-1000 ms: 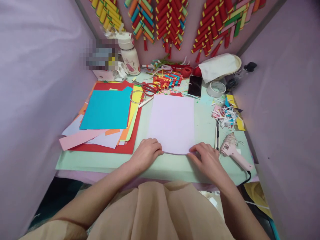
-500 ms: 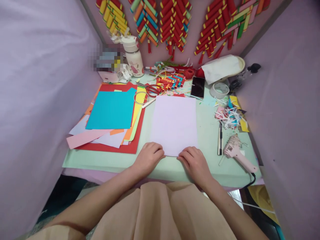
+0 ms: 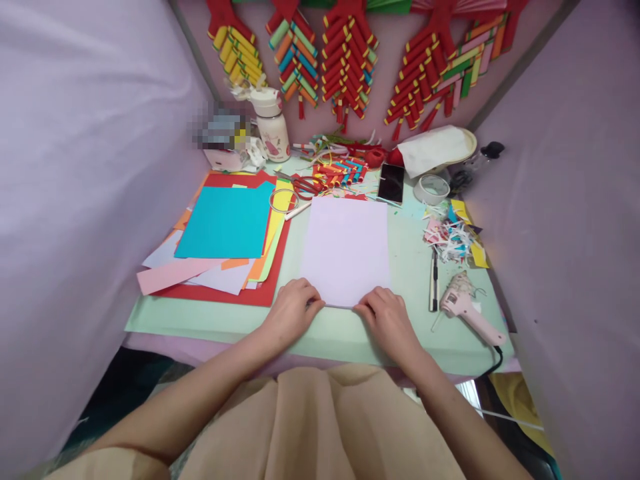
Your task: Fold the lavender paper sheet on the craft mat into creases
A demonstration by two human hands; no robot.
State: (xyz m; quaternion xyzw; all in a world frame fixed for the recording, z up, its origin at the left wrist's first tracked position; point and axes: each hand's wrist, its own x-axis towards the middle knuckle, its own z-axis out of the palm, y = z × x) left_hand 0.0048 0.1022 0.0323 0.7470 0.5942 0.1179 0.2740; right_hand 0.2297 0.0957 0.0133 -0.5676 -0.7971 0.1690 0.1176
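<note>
At the lavender sheet (image 3: pixel 347 250), left hand (image 3: pixel 295 307) and right hand (image 3: pixel 391 321), each grip pinched on the near edge

Craft nook: coloured paper stack (image 3: pixel 223 223), glue gun (image 3: pixel 473 317), scissors (image 3: pixel 311 186)

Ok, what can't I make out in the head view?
Head view:
Pale lilac paper sheet: near corners, behind left hand and right hand.
Beneath turquoise rectangular paper sheet: covered by it.
Pale pink box: top, pixelated.
Black cable: far end, past edge of green table.
</note>
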